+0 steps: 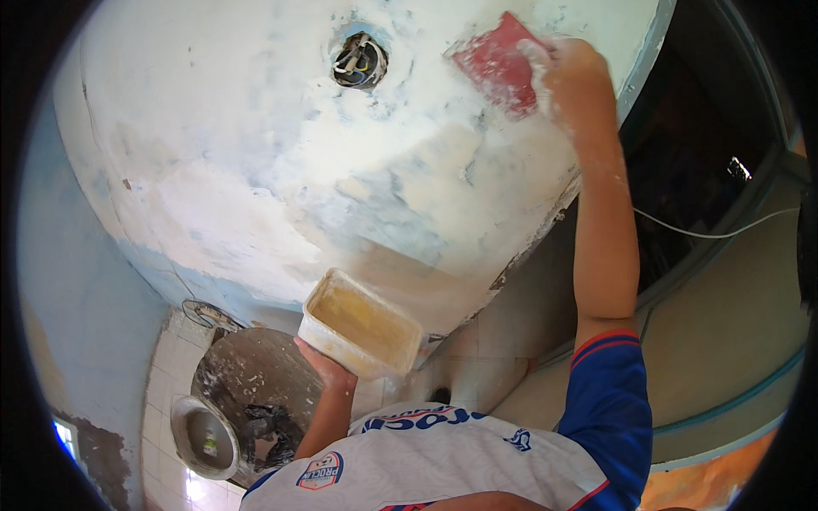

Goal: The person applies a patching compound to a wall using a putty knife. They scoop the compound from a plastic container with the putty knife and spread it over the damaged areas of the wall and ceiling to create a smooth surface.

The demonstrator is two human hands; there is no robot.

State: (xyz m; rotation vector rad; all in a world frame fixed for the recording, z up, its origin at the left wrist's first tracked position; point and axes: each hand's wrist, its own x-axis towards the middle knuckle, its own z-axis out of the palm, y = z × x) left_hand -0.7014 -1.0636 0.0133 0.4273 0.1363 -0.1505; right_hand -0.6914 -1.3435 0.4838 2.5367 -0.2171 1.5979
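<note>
Up at the top right, my right hand (569, 78) is closed on a red putty spreader (498, 66) smeared with white paste. The spreader's blade lies against the patchy white and pale blue wall (281, 128), near its right edge. Lower down, my left hand (331, 366) wraps round the side and underside of a white rectangular tub (388, 358), keeping it tilted in front of my body. The inside of the tub is coated in yellowish residue. To the left of the spreader, a round hole (360, 61) in the wall shows loose wires.
A round, paint-spattered table (256, 375) stands at lower left, with a black plastic bag (271, 433) on it. Beside it is a pale bucket (204, 439). A coiled cable (209, 315) lies by the wall's foot. At right, a white cord (716, 234) crosses a dark opening.
</note>
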